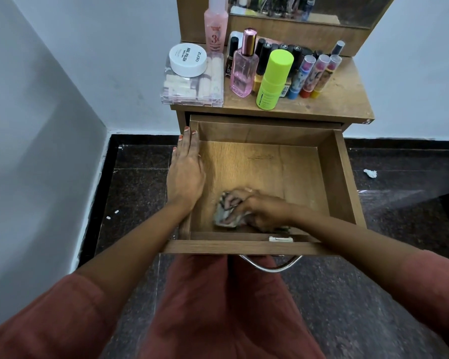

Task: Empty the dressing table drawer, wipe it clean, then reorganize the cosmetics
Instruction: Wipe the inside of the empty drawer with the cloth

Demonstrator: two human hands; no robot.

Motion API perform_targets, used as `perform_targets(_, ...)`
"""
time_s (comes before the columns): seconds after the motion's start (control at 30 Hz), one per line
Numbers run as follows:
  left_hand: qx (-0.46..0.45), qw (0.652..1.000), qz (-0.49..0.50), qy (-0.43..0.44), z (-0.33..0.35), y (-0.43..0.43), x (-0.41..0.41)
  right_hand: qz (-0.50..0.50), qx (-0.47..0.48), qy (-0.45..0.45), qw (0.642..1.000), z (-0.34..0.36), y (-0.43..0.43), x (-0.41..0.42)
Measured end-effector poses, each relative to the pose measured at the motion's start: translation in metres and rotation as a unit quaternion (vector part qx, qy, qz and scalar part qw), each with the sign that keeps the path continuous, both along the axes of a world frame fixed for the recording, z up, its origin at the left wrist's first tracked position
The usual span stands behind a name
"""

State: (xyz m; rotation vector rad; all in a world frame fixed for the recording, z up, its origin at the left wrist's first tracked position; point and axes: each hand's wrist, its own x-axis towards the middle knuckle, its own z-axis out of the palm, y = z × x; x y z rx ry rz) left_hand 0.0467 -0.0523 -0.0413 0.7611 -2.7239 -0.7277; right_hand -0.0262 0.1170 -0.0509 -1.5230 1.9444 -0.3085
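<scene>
The brown wooden drawer (270, 161) is pulled out under the worktop (347, 99). The right hand (259, 211) holds a crumpled cloth (224, 213) on its floor. The left hand (186, 174) lies flat on the left wall.

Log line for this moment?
step: wiping | right hand: grips cloth in drawer front | left hand: rests on its left side | cosmetics: on tabletop

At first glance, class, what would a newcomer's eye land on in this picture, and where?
The open drawer at centre draws the eye: the right hand grips a crumpled cloth on its near floor, while the left hand rests flat on its left wall. On the tabletop behind, a neon green bottle stands out beside a pink perfume bottle.
</scene>
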Motion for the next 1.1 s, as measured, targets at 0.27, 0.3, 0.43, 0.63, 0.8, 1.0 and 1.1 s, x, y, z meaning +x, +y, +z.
perform_targets(0.27,0.008,1.000,-0.003,-0.002,0.002,0.000,0.000,-0.316,0.028,0.125,0.940,0.007,0.046,-0.082)
perform_targets(0.3,0.009,1.000,-0.004,-0.002,0.002,0.000,0.000,-0.337,0.003,0.154,0.929,0.006,0.042,-0.082)
perform_targets(0.43,0.003,1.000,-0.005,0.003,0.001,0.000,0.000,-0.369,-0.004,0.183,0.911,0.004,0.018,-0.063)
perform_targets(0.63,0.001,1.000,-0.006,0.001,0.001,0.000,-0.001,-0.237,0.012,0.109,0.965,0.015,-0.022,-0.003)
perform_targets(0.8,-0.012,1.000,-0.006,0.002,0.000,0.000,0.000,-0.118,0.029,0.058,0.991,0.012,-0.017,0.021)
perform_targets(1.0,-0.004,1.000,-0.005,0.007,-0.001,0.000,0.000,-0.188,0.033,0.133,0.973,0.020,0.025,-0.009)
perform_targets(1.1,-0.003,1.000,-0.004,0.006,-0.001,-0.001,-0.001,-0.255,0.076,0.208,0.941,0.025,0.046,-0.040)
